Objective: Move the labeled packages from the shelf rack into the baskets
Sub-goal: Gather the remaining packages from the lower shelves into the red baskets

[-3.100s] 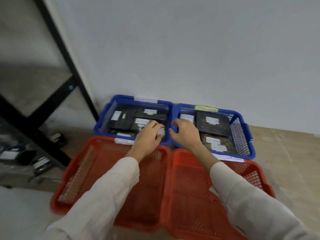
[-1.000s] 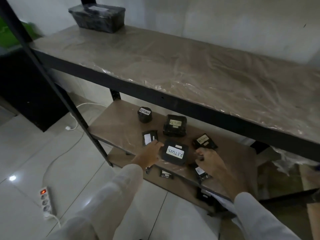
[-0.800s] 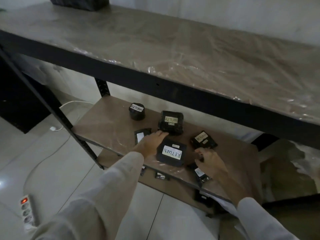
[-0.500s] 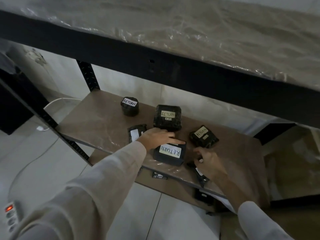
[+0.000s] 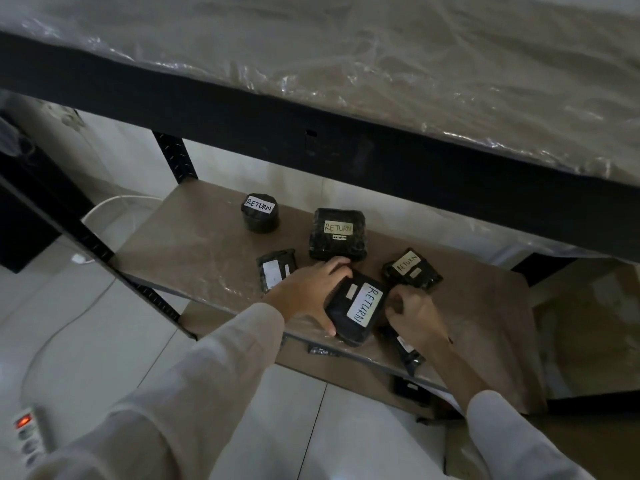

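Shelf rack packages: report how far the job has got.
Done: cannot tell, no baskets in view. In hand: the left hand grips the large RETURN package, the right hand curled at its edge. Remaining: round package, square package, small RETURN package, flat white-labeled package, slim package, all on the shelf.

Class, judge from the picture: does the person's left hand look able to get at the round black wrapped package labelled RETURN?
Probably yes: bare lower shelf lies between the left hand and the round black wrapped package, though the hand first must release the flat black package it grips.
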